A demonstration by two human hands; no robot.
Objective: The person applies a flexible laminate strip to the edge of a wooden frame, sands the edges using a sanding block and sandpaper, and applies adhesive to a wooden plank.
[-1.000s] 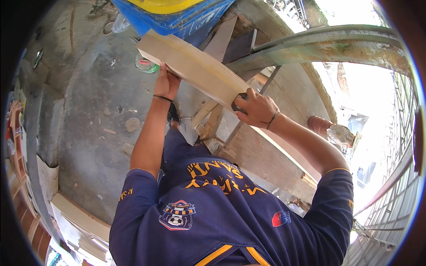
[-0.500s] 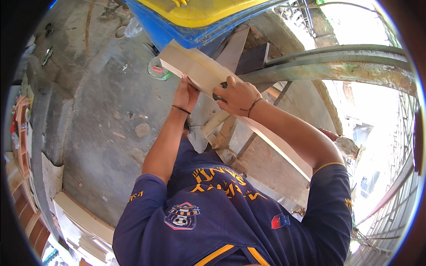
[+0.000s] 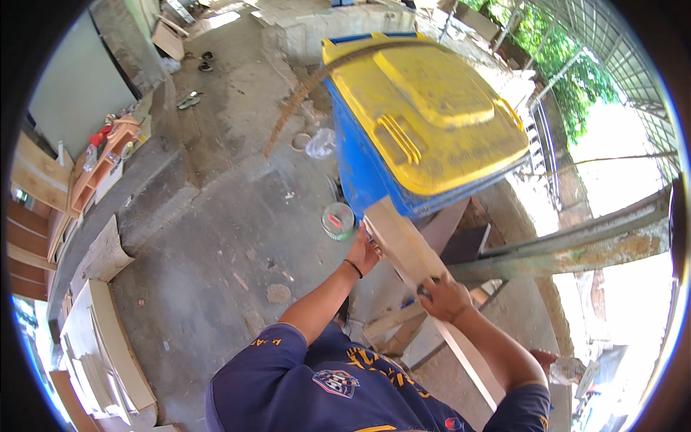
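Note:
A long pale wooden board [image 3: 403,243] slants from beside the blue bin down toward my right side. My left hand [image 3: 365,252] grips its left edge near the far end, with the thumb along the edge and some fingers hidden. On the board's upper face, my right hand [image 3: 446,298] is closed around a small dark rounded tool [image 3: 426,287]. The fingers cover most of that tool, so its kind cannot be made out.
A blue wheeled bin with a yellow lid [image 3: 432,108] stands just beyond the board. Right of the board lies a weathered beam [image 3: 576,255]. A round clear container [image 3: 337,220] sits on the concrete floor [image 3: 209,288]. Pale panels [image 3: 108,345] lean at the left.
The view has tilted up and turned left, so the bin and the yard beyond show more. Both hands keep their holds; the right hand with the dark tool sits slightly farther down the board.

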